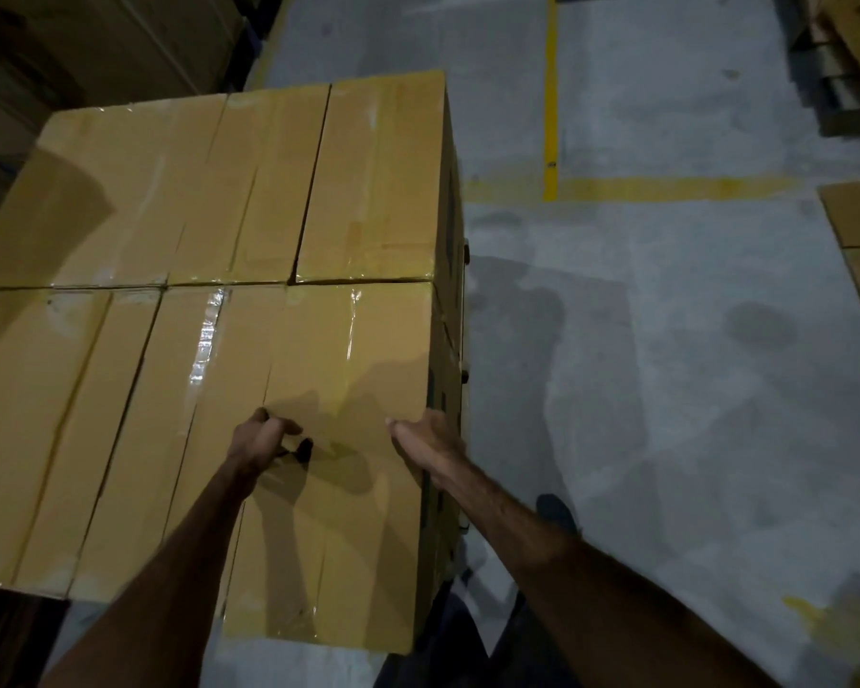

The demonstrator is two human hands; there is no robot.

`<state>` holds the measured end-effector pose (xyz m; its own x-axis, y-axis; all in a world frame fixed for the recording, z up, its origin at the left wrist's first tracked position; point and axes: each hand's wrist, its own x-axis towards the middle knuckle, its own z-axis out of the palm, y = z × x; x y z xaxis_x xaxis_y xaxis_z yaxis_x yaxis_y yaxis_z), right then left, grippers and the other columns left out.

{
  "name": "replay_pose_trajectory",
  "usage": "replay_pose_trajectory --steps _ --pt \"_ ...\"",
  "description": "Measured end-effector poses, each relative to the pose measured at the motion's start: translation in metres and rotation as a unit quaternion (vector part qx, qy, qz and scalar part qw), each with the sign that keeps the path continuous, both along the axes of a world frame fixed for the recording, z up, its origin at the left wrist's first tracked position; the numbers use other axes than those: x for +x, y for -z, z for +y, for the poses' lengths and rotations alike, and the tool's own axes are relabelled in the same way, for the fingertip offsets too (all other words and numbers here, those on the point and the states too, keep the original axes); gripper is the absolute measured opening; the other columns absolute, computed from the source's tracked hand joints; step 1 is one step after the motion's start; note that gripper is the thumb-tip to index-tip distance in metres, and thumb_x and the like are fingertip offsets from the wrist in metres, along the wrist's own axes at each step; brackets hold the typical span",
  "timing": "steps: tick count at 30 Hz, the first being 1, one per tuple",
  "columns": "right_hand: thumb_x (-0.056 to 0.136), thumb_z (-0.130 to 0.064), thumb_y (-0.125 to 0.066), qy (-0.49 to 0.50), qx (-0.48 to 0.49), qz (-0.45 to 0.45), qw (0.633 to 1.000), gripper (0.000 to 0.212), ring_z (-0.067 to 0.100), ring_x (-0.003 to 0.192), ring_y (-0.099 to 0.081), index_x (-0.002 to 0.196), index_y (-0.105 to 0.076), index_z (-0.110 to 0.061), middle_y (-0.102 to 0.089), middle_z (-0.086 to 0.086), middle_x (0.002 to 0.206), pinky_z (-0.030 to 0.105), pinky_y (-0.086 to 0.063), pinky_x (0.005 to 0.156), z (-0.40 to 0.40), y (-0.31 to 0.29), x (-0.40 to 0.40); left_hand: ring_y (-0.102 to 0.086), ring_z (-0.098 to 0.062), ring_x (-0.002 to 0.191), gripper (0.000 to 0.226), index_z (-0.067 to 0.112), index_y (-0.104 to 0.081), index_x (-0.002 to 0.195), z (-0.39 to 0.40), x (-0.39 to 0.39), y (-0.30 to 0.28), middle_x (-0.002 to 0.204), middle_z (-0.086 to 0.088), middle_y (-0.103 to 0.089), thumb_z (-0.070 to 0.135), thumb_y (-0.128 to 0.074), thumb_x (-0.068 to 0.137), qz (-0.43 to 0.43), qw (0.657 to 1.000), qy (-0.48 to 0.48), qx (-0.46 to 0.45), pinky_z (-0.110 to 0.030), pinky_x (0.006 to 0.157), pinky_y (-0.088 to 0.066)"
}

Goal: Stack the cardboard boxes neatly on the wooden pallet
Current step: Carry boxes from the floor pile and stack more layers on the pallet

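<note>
Below, a cardboard box point(338, 439) lies on top of the stack of boxes point(170, 201), at its near right corner, its near end jutting past the row beside it. On its taped top rests the left hand point(264, 441), fingers curled and bent against the cardboard. At its right edge sits the right hand point(425, 441), thumb on top and fingers down the side, a clasping grip. To the right, yellow lines point(550, 91) mark the grey floor point(666, 340).

A warehouse: a bare grey concrete floor point(666, 315) painted with yellow lane lines point(550, 91), taped cardboard boxes point(209, 201) stacked in blocks, more cartons point(95, 37) piled behind.
</note>
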<state>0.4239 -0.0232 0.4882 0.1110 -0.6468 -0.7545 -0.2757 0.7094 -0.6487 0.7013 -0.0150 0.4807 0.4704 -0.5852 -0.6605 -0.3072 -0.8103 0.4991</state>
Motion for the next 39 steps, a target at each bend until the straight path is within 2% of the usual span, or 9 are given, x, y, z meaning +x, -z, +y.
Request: replay_pose_trajectory --steps 5,8,11,15,19,24,29,34,39 --pt "0.098 -0.035 -0.069 0.01 -0.003 -0.01 1.0 0.04 0.016 0.101 -0.062 0.133 -0.067 -0.016 -0.071 -0.002 0.123 0.015 -0.038 0.058 0.001 0.005 -0.002 -0.071 -0.04 0.089 0.049 0.017 -0.078 0.103 -0.003 -0.009 0.004 0.099 -0.017 -0.073 0.044 -0.069 0.062 -0.002 1.0 -0.003 0.029 -0.044 0.077 -0.057" --pt "0.101 -0.023 -0.066 0.009 -0.005 -0.01 1.0 0.031 0.009 0.086 -0.059 0.131 -0.067 -0.014 -0.07 -0.002 0.116 0.007 -0.038 0.045 0.003 0.01 -0.008 -0.07 -0.035 0.099 0.052 0.035 -0.076 0.105 0.004 0.001 0.026 0.114 -0.007 -0.072 0.06 -0.067 0.06 -0.05 0.997 0.039 0.036 -0.051 0.093 -0.058" --pt "0.101 -0.013 -0.063 -0.006 0.008 -0.026 1.0 0.025 -0.001 0.076 -0.051 0.126 -0.066 -0.017 -0.065 -0.002 0.107 0.002 -0.033 0.041 0.007 0.004 -0.014 -0.053 -0.036 0.125 0.062 0.029 -0.066 0.114 0.018 -0.019 0.025 0.121 -0.008 -0.067 0.066 -0.057 0.064 -0.14 0.975 0.16 0.062 -0.052 0.105 -0.046" --pt "0.097 -0.012 -0.063 -0.038 0.017 -0.007 0.999 0.039 0.011 0.093 -0.061 0.135 -0.062 -0.009 -0.068 -0.002 0.121 0.012 -0.046 0.065 0.009 0.026 -0.016 -0.045 -0.046 0.131 0.097 0.016 -0.049 0.149 0.051 -0.039 0.035 0.145 -0.025 -0.047 0.073 -0.057 0.071 -0.187 0.96 0.201 0.047 -0.058 0.106 -0.048" --pt "0.088 -0.018 -0.067 -0.072 0.022 0.012 0.997 0.046 0.022 0.11 -0.062 0.132 -0.063 -0.01 -0.068 -0.002 0.126 0.023 -0.045 0.084 0.011 0.026 -0.018 -0.019 -0.042 0.155 0.089 0.019 -0.028 0.166 0.1 -0.073 0.026 0.171 -0.02 -0.016 0.054 -0.069 0.094 -0.189 0.959 0.21 0.033 -0.059 0.12 -0.031" --pt "0.081 -0.027 -0.068 -0.174 -0.082 0.126 0.973 0.036 0.024 0.098 -0.065 0.115 -0.062 -0.022 -0.068 -0.002 0.112 0.032 -0.054 0.08 0.001 0.016 -0.023 -0.022 -0.04 0.155 0.087 0.017 -0.027 0.165 0.174 -0.109 0.025 0.17 -0.02 -0.019 0.056 -0.064 0.096 -0.207 0.969 0.131 0.019 -0.055 0.122 -0.033" --pt "0.098 -0.027 -0.062 -0.344 -0.284 0.233 0.864 0.064 0.033 0.135 -0.049 0.157 -0.038 -0.017 -0.039 0.011 0.157 0.043 -0.046 0.105 0.0 -0.003 -0.027 -0.028 -0.044 0.149 0.09 0.016 -0.025 0.163 0.233 -0.143 0.039 0.166 -0.022 -0.024 0.056 -0.061 0.091 -0.213 0.977 -0.002 0.031 -0.062 0.116 -0.038" --pt "0.096 -0.034 -0.068 -0.562 -0.431 0.263 0.655 0.071 0.035 0.15 -0.031 0.156 -0.037 -0.013 -0.025 0.018 0.166 0.051 -0.041 0.115 -0.003 0.005 -0.029 -0.014 -0.041 0.158 0.095 0.013 -0.013 0.167 0.253 -0.171 0.044 0.173 -0.021 -0.01 0.045 -0.067 0.095 -0.187 0.967 -0.175 -0.007 -0.065 0.123 -0.025" --pt "0.092 -0.052 -0.071 -0.708 -0.436 0.215 0.513 0.089 0.038 0.158 -0.013 0.162 -0.024 -0.023 -0.009 0.01 0.173 0.063 -0.028 0.122 0.012 0.01 -0.018 -0.044 -0.02 0.136 0.086 0.02 -0.027 0.158 0.251 -0.185 0.037 0.148 0.001 -0.043 0.025 -0.078 0.09 -0.087 0.926 -0.339 -0.139 -0.035 0.109 -0.037"
